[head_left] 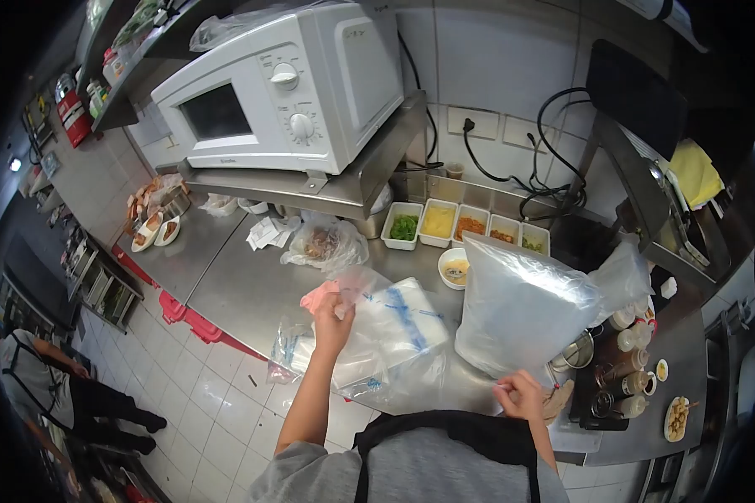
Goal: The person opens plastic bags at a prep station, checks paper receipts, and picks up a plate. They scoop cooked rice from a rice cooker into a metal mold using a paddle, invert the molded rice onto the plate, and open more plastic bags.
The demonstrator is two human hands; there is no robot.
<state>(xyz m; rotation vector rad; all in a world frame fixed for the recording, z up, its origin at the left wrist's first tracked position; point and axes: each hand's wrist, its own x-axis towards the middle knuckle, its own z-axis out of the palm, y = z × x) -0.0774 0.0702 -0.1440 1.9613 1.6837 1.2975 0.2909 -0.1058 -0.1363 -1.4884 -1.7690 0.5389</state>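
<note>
Left fingers pinching thin pink plastic; right fingers curled near puffed bag, grip unclear.

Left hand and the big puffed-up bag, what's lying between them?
In the head view, flat plastic bags with blue print lie between the left hand and the puffed-up bag.

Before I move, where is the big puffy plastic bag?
The bag is right of centre in the head view, just beyond your right hand, with the small white bowl at its left edge.
</note>
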